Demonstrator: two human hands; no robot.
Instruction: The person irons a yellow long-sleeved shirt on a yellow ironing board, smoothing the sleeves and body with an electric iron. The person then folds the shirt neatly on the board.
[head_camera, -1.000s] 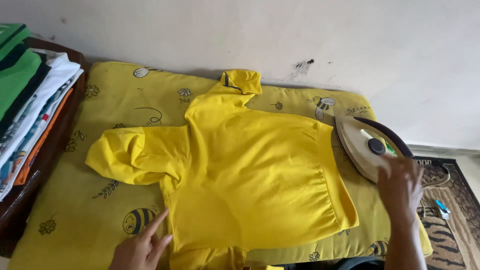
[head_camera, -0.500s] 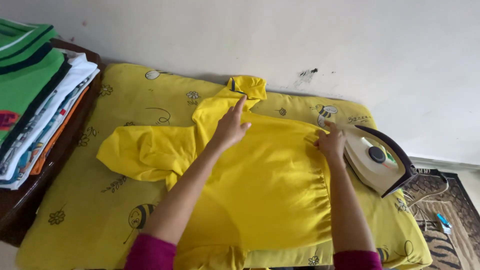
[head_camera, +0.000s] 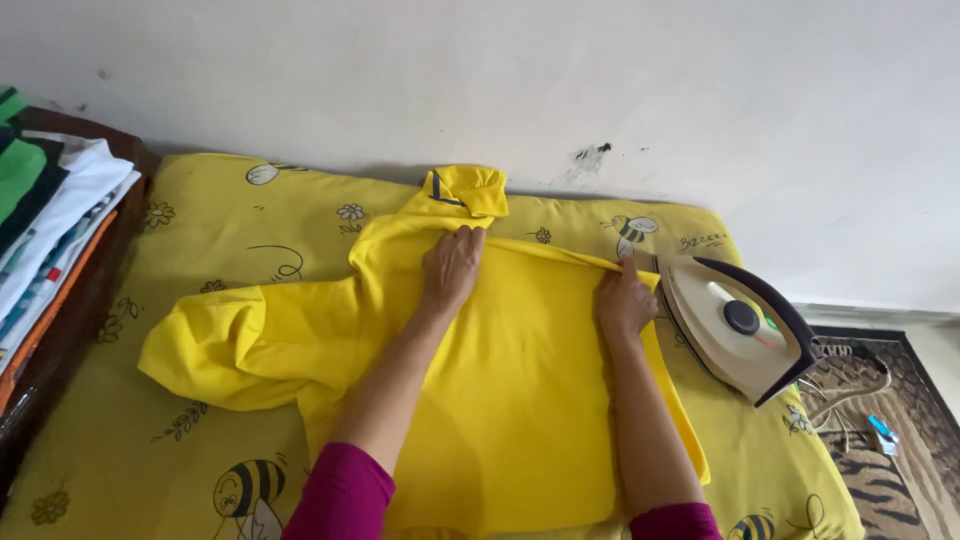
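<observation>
A yellow polo shirt lies spread on a yellow bee-print cushion, collar toward the wall, one sleeve bunched out to the left. My left hand rests near the shoulder just below the collar, fingers curled into the cloth. My right hand grips the shirt's right edge by the other shoulder, next to the iron. Both forearms reach across the shirt; magenta sleeves show at the bottom.
A cream and dark electric iron stands tilted on the cushion's right side, close to my right hand. A pile of folded clothes sits on a dark wooden stand at left. A patterned rug lies at lower right. White wall behind.
Both hands have gone from the near edge and the iron to the shirt's shoulders. The right side of the shirt is now folded over and narrower.
</observation>
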